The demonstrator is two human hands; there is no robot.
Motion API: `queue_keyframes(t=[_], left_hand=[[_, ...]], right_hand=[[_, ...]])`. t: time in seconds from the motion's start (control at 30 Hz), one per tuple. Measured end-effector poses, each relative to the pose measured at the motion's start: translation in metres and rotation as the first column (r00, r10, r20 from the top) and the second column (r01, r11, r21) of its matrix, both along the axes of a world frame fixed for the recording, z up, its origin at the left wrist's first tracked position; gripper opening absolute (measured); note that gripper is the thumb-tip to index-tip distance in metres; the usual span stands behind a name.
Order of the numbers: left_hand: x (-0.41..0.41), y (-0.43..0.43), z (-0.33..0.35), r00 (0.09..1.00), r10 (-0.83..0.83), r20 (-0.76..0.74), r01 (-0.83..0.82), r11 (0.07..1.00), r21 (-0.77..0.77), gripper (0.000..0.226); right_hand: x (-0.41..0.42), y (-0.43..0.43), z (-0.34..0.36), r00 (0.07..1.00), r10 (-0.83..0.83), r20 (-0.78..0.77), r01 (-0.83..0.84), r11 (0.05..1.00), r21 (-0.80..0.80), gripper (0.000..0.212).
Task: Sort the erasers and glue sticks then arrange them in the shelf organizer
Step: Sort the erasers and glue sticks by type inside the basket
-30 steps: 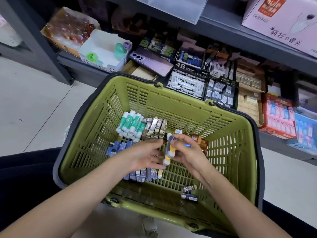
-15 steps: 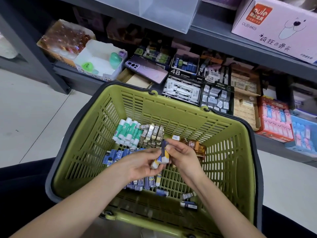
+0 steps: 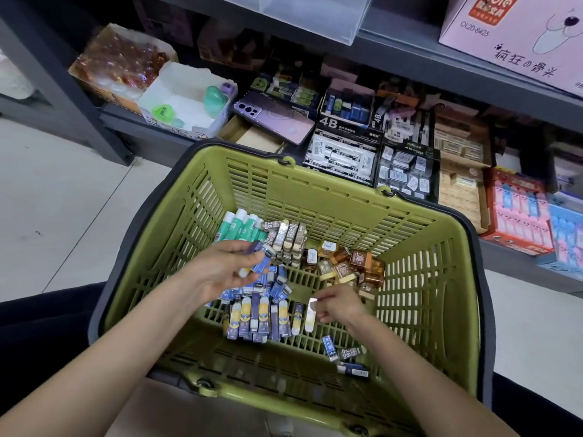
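Note:
A green basket holds sorted groups: green-and-white glue sticks at the back left, 2B erasers beside them, brown erasers at the right, blue erasers in the middle, and a row of yellow-and-purple erasers in front. My left hand holds blue erasers above the blue group. My right hand pinches a yellow-and-white eraser at the right end of the yellow-and-purple row.
Three loose erasers lie near the basket's front right. Behind the basket, the shelf holds open display boxes of erasers, a purple phone, a white box with green items, and pink boxes at the right.
My hands, together over one yellow-and-white eraser before, have parted. The left one moved left and up with blue erasers; the right one went down to the row with the yellow-and-white eraser.

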State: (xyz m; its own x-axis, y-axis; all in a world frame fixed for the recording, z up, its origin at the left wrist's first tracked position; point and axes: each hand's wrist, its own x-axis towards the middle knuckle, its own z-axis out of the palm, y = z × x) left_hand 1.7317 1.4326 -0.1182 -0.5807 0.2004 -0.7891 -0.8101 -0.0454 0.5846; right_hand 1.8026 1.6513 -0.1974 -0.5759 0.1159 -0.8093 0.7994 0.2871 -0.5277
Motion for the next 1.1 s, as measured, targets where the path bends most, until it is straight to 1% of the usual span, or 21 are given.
queue_keyframes(t=[0.1, 0.17, 0.27, 0.33, 0.4, 0.47, 0.53, 0.57, 0.6, 0.63, 0.67, 0.7, 0.73, 0.77, 0.83, 0.87, 0.93, 1.0, 1.03, 1.07, 1.1], left_hand=[[0.001, -0.005, -0.001, 1.0, 0.0, 0.024, 0.0, 1.0, 0.012, 0.049], [0.002, -0.003, -0.004, 0.999, 0.017, 0.04, -0.019, 0.999, 0.034, 0.06], [0.003, 0.002, -0.006, 0.998, 0.024, 0.062, -0.027, 0.998, 0.057, 0.069], [0.003, 0.004, -0.006, 0.998, 0.001, 0.067, -0.006, 0.998, 0.068, 0.074], [0.003, 0.005, -0.007, 0.998, -0.025, 0.066, 0.021, 0.997, 0.069, 0.075], [0.002, 0.005, -0.009, 0.997, -0.04, 0.065, 0.035, 0.997, 0.066, 0.074], [0.002, 0.005, -0.011, 0.996, -0.058, 0.064, 0.054, 0.997, 0.06, 0.071], [0.002, 0.005, -0.012, 0.996, -0.068, 0.063, 0.065, 0.996, 0.059, 0.067], [0.002, 0.005, -0.012, 0.995, -0.078, 0.064, 0.074, 0.995, 0.064, 0.061], [0.003, 0.006, -0.012, 0.994, -0.09, 0.065, 0.086, 0.994, 0.067, 0.053], [0.003, 0.007, -0.012, 0.992, -0.108, 0.06, 0.104, 0.992, 0.065, 0.044], [0.004, 0.008, -0.012, 0.991, -0.128, 0.047, 0.125, 0.99, 0.058, 0.034], [0.006, 0.009, -0.012, 0.989, -0.147, 0.028, 0.146, 0.988, 0.049, 0.027], [0.006, 0.01, -0.011, 0.986, -0.165, -0.003, 0.165, 0.986, 0.036, 0.022], [0.008, 0.012, -0.01, 0.974, -0.201, -0.103, 0.2, 0.979, -0.022, 0.018], [0.008, 0.012, -0.009, 0.965, -0.217, -0.151, 0.211, 0.976, -0.055, 0.018], [0.006, 0.011, -0.008, 0.955, -0.204, -0.214, 0.193, 0.979, -0.07, 0.022], [0.001, 0.006, -0.009, 0.969, -0.092, -0.228, 0.087, 0.996, -0.034, 0.023], [-0.003, 0.004, -0.008, 0.975, -0.022, -0.222, 0.019, 1.0, -0.013, 0.021], [-0.006, 0.001, -0.008, 0.976, 0.039, -0.215, -0.04, 0.999, 0.0, 0.015], [-0.008, -0.002, -0.008, 0.974, 0.087, -0.207, -0.088, 0.996, 0.005, 0.011]], right_hand=[[-0.002, -0.014, -0.018, 0.997, 0.072, 0.013, -0.072, 0.997, 0.009, 0.035], [-0.002, -0.021, -0.027, 0.993, 0.12, -0.012, -0.119, 0.992, 0.032, 0.034], [0.001, -0.026, -0.035, 0.954, 0.29, -0.082, -0.274, 0.948, 0.163, 0.038], [0.003, -0.027, -0.036, 0.931, 0.353, -0.09, -0.335, 0.926, 0.174, 0.038], [0.006, -0.027, -0.034, 0.93, 0.364, -0.054, -0.357, 0.928, 0.101, 0.036], [0.01, -0.027, -0.029, 0.917, 0.397, -0.034, -0.393, 0.916, 0.084, 0.037], [0.009, -0.025, -0.022, 0.895, 0.438, -0.081, -0.415, 0.886, 0.206, 0.032], [0.006, -0.025, -0.013, 0.896, 0.424, -0.135, -0.384, 0.89, 0.247, 0.025], [0.002, -0.024, -0.003, 0.908, 0.366, -0.203, -0.322, 0.921, 0.221, 0.017], [-0.003, -0.024, 0.01, 0.931, 0.241, -0.275, -0.218, 0.97, 0.112, 0.014], [-0.008, -0.024, 0.023, 0.947, 0.077, -0.312, -0.096, 0.994, -0.048, 0.014], [-0.012, -0.024, 0.036, 0.947, -0.05, -0.318, -0.013, 0.981, -0.194, 0.014], [-0.016, -0.025, 0.047, 0.94, -0.09, -0.328, 0.0, 0.965, -0.264, 0.015], [-0.018, -0.028, 0.055, 0.932, -0.056, -0.358, -0.044, 0.963, -0.265, 0.018], [-0.021, -0.039, 0.061, 0.902, 0.045, -0.428, -0.125, 0.979, -0.161, 0.019], [-0.023, -0.043, 0.062, 0.894, 0.036, -0.447, -0.11, 0.984, -0.143, 0.016], [-0.028, -0.046, 0.061, 0.897, -0.073, -0.436, -0.031, 0.973, -0.227, 0.009], [-0.033, -0.039, 0.059, 0.9, -0.227, -0.372, 0.084, 0.928, -0.363, 0.006], [-0.035, -0.033, 0.056, 0.896, -0.275, -0.349, 0.135, 0.917, -0.376, 0.005], [-0.036, -0.026, 0.05, 0.898, -0.267, -0.351, 0.158, 0.938, -0.309, 0.004], [-0.035, -0.021, 0.042, 0.912, -0.196, -0.36, 0.144, 0.976, -0.166, 0.003]])
